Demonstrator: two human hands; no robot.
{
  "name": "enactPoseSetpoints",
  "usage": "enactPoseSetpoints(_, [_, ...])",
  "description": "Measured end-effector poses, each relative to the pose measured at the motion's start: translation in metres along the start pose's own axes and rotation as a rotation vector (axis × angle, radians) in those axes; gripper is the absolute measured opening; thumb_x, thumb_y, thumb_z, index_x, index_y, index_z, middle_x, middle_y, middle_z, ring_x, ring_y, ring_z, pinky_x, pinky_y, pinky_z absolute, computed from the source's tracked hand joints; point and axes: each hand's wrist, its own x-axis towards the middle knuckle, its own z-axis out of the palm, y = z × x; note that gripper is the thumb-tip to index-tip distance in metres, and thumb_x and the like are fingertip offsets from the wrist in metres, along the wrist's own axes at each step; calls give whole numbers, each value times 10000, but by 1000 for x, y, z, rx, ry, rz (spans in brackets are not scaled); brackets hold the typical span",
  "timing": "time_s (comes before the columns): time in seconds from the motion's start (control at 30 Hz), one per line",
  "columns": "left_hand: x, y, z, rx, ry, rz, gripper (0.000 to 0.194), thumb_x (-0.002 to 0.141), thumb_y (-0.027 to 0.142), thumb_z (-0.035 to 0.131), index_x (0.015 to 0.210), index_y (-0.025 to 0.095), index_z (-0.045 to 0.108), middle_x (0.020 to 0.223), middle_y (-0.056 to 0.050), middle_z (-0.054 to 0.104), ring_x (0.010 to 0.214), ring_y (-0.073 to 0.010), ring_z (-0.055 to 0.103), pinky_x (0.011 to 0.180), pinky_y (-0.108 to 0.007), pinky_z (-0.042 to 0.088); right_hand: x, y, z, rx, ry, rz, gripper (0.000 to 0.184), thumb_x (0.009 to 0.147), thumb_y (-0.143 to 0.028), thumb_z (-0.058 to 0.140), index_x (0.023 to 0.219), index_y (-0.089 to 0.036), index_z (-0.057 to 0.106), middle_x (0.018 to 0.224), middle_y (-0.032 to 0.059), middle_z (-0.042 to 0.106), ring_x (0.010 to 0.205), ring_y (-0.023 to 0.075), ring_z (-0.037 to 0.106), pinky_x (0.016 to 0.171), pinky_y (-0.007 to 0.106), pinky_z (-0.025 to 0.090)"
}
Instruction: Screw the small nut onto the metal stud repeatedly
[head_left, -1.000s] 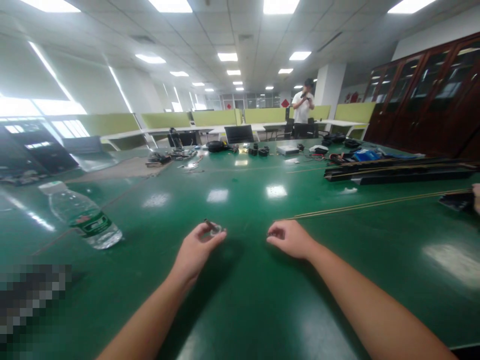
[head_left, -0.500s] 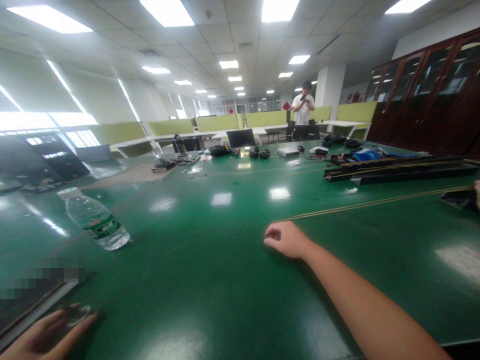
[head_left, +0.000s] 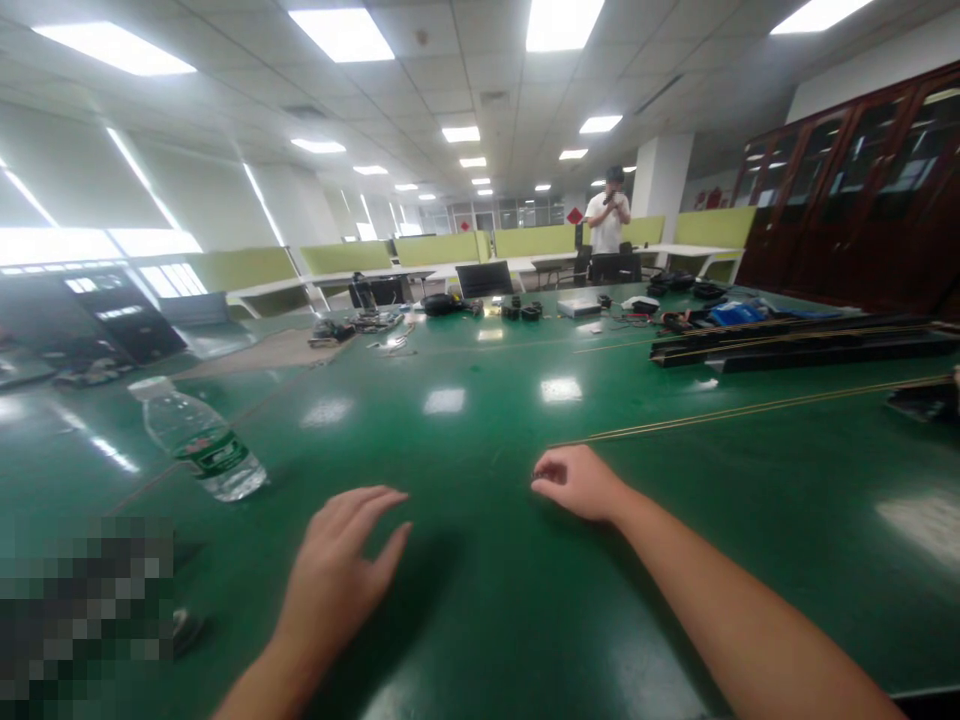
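Observation:
My left hand (head_left: 345, 560) hovers over the green table (head_left: 465, 620), thumb and fingers apart, with nothing in it. Resting on the table, my right hand (head_left: 574, 482) has its fingers curled round something small and dark, too hidden to name. Thin brass-coloured rods (head_left: 697, 412) stretch from just behind my right hand toward the right edge. Left of my left hand, a small greyish object (head_left: 184, 628) lies on the table, partly covered by a blurred patch. A clear water bottle (head_left: 206, 440) with a green label stands farther left.
Long black metal channels (head_left: 795, 345) with more rods lie at the back right. Cables, small black parts and a grey box (head_left: 579, 308) line the table's far side. A dark item (head_left: 926, 400) sits at the right edge. A person (head_left: 609, 220) stands beyond the table.
My left hand has let go of the small greyish object at the lower left and moved right and forward, fingers now spread. My right hand stays in place, still curled.

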Motion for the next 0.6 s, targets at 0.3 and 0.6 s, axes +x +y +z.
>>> enactPoseSetpoints(0.3, [74,94,90,-267,-368,313,209,863,111,513,1020,179,634,994,-92,663,914,-222,595,825,-367,487,-2,-4,-2,84,-34,-98,186,788,-273,683,652,-146,683,586,-11,634,556,124,550,530,212,394])
enactPoseSetpoints(0.6, [49,50,55,-254,-284,19,238,900,285,563,1117,238,651,970,-47,718,889,-220,655,834,-368,520,-4,-8,-1,142,-112,-55,258,791,-418,710,790,-163,747,698,26,715,589,140,601,548,226,435])
